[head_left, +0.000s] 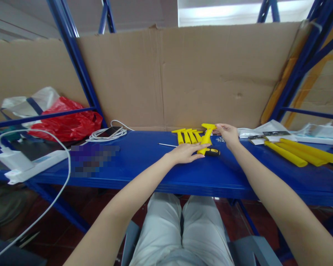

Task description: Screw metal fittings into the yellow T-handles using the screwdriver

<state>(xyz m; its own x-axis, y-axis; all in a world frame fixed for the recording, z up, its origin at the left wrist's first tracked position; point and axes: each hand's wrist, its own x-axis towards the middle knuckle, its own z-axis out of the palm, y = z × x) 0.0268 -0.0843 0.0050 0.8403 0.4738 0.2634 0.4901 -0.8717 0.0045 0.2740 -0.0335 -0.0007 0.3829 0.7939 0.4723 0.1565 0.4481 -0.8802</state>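
A yellow plastic T-shaped handle stands tilted over the blue table, its crosspiece at the top. My left hand is closed around its lower stem, with the thumb below. At the right end of the crosspiece, the fingers of my right hand are pinched together on it; anything small between them is hidden. Beneath the handle lies a screwdriver, its black-and-yellow grip to the right and its thin shaft pointing left. Several more yellow T-shaped pieces lie in a row behind my left hand. Small metal screws are scattered beside my right hand.
Yellow tubes and plastic packets lie on the right. Leftward are a coiled white cable by a phone, a red bag and a power strip. Cardboard walls the back between blue posts.
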